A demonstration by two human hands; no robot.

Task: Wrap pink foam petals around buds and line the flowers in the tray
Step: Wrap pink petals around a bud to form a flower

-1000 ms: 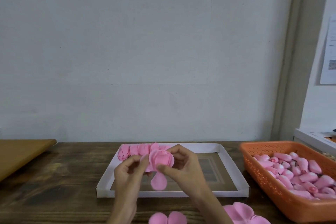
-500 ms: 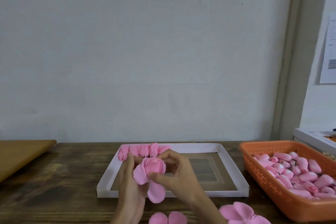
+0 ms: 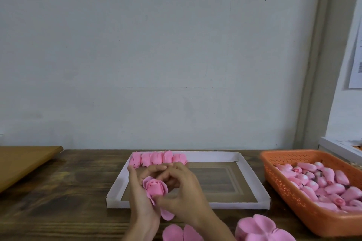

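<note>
Over tray (image 3: 252,172) front, L hand (image 3: 141,201) & R hand (image 3: 186,197) together pinch part-wrapped flower (image 3: 155,188); short row (image 3: 158,159) done, basket (image 3: 290,155) of buds (image 3: 323,184) apparently left.

Pretty soft, even daylight here, no harsh shadows or glare anywhere. Slight motion blur overall, and the wide-angle lens bends the tabletop (image 3: 58,191) edges a bit.

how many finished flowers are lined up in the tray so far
5 flowers, side by side along the tray's far wall from its left corner; overlap may hide another.
</note>
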